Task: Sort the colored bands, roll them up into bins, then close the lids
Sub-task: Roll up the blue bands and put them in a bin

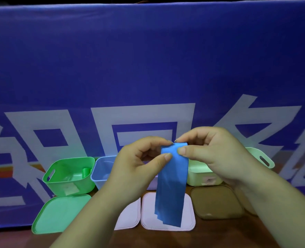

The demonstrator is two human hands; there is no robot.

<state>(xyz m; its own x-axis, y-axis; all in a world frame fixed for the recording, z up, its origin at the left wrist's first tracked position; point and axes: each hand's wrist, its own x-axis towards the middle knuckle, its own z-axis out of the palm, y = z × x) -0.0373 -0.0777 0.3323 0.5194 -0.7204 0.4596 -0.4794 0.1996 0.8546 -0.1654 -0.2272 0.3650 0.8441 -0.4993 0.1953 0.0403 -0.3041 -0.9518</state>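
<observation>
A blue band (171,185) hangs in the air in front of me, folded in layers, its lower end over a pink lid (189,219). My left hand (139,165) pinches its top left corner between thumb and finger. My right hand (210,154) pinches the top right corner, where the band is folded over. Behind stand open bins: a green bin (58,183) with a rolled green band (86,171) inside, a light blue bin (99,174), and a pale green bin (200,176) partly hidden by my right hand.
Lids lie on the wooden table in front of the bins: a green lid (58,213), a pale pink lid (130,217) half under my left forearm, and a brown lid (216,201). A blue banner (148,68) with white characters rises right behind the bins.
</observation>
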